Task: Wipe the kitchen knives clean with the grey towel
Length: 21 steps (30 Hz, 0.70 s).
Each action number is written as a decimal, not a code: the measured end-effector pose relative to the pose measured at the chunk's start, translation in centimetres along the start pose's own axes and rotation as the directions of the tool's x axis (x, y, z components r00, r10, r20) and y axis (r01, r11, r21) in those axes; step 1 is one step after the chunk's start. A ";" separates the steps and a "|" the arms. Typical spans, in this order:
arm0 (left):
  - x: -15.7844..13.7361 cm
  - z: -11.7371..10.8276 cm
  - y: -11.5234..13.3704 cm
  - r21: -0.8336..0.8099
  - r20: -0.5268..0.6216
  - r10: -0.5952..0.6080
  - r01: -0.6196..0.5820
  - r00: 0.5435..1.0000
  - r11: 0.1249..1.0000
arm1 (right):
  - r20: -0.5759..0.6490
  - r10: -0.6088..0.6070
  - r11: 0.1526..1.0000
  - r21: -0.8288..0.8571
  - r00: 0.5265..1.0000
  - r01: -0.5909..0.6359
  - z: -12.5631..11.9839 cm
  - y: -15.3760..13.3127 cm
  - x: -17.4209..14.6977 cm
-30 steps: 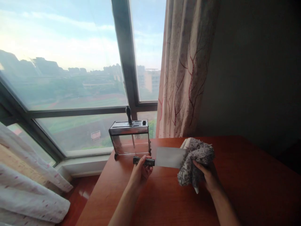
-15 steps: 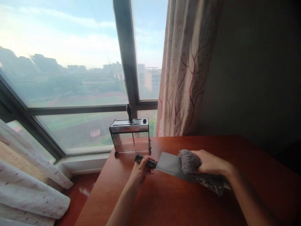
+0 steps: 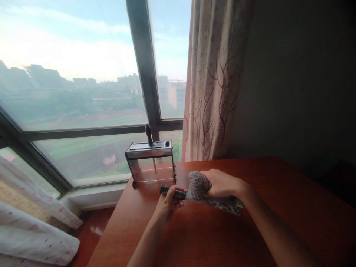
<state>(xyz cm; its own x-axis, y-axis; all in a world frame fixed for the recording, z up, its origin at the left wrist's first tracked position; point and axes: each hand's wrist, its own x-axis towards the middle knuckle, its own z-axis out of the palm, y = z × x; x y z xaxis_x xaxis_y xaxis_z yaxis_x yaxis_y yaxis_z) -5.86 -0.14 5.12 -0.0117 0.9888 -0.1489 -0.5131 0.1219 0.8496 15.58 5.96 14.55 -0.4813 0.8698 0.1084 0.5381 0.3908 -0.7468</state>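
My left hand (image 3: 170,198) is closed round the dark, mottled handle of a cleaver (image 3: 164,190), held above the table. A thin strip of its grey blade shows beside the handle; the rest is hidden under a grey fluffy cloth (image 3: 198,185). My right hand (image 3: 219,182) grips that cloth and presses it over the blade, close to the handle end. A patterned, darker part of the cloth hangs below my right hand. Behind my left hand stands a clear-sided knife block (image 3: 150,163) with a metal top, and a black-handled tool is upright in it.
The reddish-brown wooden table (image 3: 205,241) lies under both hands. Past its far edge are a window with a dark frame (image 3: 144,63) and a patterned curtain (image 3: 214,81). Another light curtain (image 3: 36,233) hangs at the lower left, beside the wooden floor.
My right hand and the cloth have slid left along the blade, from its far part to near the handle, covering most of it. My left hand keeps its hold. The view has shifted slightly.
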 end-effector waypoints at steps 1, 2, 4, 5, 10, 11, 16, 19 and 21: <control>0.0 -0.1 0.0 0.014 0.011 0.001 -0.001 1.000 1.000 | 0.104 -0.055 0.997 -0.049 0.993 0.061 -0.1 0.0 0.0; 0.1 -0.2 -0.1 0.028 0.024 0.004 -0.004 1.000 1.000 | 0.188 -0.095 0.989 -0.096 0.978 0.114 -0.3 0.0 0.1; 0.1 -0.3 -0.1 0.055 0.044 0.000 -0.002 0.999 0.998 | 0.278 -0.115 0.971 -0.171 0.954 0.167 -0.6 0.0 0.1; 0.1 -0.3 -0.1 0.069 0.050 -0.007 0.004 0.999 0.998 | 0.301 -0.109 0.964 -0.201 0.947 0.175 -0.8 -0.1 0.2; 0.2 -0.3 -0.3 0.098 0.043 -0.027 0.023 0.999 0.995 | 0.375 -0.105 0.954 -0.224 0.921 0.200 -1.3 -1.3 0.6; 0.2 -0.3 -0.5 0.089 0.037 -0.022 0.018 0.999 0.996 | 0.365 -0.117 0.957 -0.206 0.924 0.202 -1.2 -1.5 0.7; 0.3 -0.2 -1.0 0.003 -0.002 0.005 -0.005 1.000 1.000 | 0.232 -0.107 0.953 -0.254 0.967 0.167 0.3 -2.1 0.7; 0.5 -0.3 -0.7 -0.028 -0.039 0.009 -0.010 0.999 1.000 | 0.201 -0.045 0.939 -0.327 0.979 0.110 0.8 -1.7 0.6; 0.6 -0.4 -0.4 -0.042 -0.069 0.010 -0.013 0.998 0.999 | 0.212 -0.022 0.943 -0.321 0.977 0.090 0.5 -1.1 0.4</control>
<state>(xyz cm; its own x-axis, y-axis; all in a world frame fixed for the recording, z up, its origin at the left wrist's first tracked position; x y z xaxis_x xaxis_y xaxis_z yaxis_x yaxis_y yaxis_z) -5.97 0.39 4.48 -0.0764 0.9816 -0.1753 -0.5486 0.1054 0.8294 14.44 5.69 15.11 -0.6285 0.7776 -0.0167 0.6856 0.5437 -0.4840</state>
